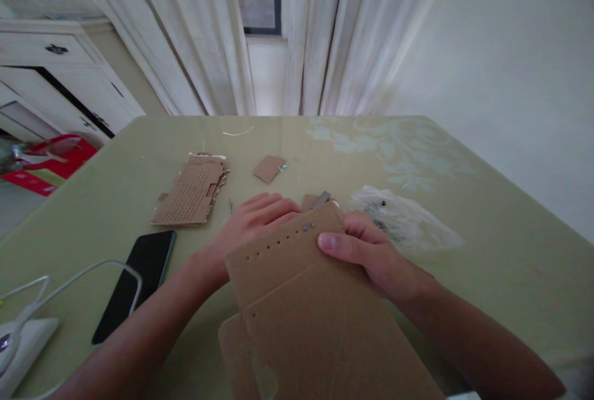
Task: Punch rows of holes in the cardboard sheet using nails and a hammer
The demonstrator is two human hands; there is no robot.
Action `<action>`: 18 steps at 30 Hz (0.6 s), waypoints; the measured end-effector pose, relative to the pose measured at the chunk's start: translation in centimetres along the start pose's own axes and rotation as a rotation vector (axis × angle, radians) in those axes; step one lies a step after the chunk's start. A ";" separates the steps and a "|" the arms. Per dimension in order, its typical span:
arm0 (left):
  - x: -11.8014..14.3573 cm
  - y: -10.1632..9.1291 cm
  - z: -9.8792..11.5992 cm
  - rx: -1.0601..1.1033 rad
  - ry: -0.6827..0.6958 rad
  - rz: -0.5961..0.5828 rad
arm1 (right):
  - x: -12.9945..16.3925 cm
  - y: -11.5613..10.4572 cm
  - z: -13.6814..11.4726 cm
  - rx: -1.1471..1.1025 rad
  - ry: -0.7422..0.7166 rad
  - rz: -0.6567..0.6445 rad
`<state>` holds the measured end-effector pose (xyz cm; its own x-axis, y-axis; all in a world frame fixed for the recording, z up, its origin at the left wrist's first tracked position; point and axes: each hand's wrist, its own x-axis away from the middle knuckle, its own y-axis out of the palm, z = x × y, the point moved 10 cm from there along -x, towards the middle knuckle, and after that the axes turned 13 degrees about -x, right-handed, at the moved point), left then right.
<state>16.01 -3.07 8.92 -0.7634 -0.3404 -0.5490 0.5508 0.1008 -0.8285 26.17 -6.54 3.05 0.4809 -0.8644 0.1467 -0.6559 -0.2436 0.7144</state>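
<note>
A brown cardboard sheet (306,301) with a row of small punched holes along its far edge is tilted up in front of me. My right hand (371,254) grips its far right corner, thumb lying across the top face. My left hand (255,220) reaches behind the sheet's far left edge, fingers flat and partly hidden by the cardboard; whether it grips the sheet is unclear. A small metal tool tip (321,199) pokes out just beyond the sheet, between the two hands.
On the green table (487,214) lie a perforated cardboard stack (192,191), a small cardboard square (269,168), a clear plastic bag (403,220), a black phone (137,279) and a white device with cables (23,338). White cabinet and curtains stand behind.
</note>
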 end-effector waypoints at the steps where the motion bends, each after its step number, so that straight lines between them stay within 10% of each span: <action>1: -0.1 -0.1 0.1 -0.010 -0.004 0.012 | 0.0 0.0 -0.1 0.010 -0.009 -0.002; 13: 0.5 -2.7 2.7 -0.017 0.045 0.212 | 1.3 1.7 -0.1 0.113 0.056 -0.008; 18: 0.2 -0.5 0.3 0.119 -0.105 0.041 | 0.5 0.0 0.2 0.118 0.054 0.114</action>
<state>15.70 -3.51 9.27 -0.7032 -0.4350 -0.5624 0.6219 0.0070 -0.7830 26.29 -7.01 3.03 0.4275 -0.8655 0.2610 -0.7706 -0.1979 0.6058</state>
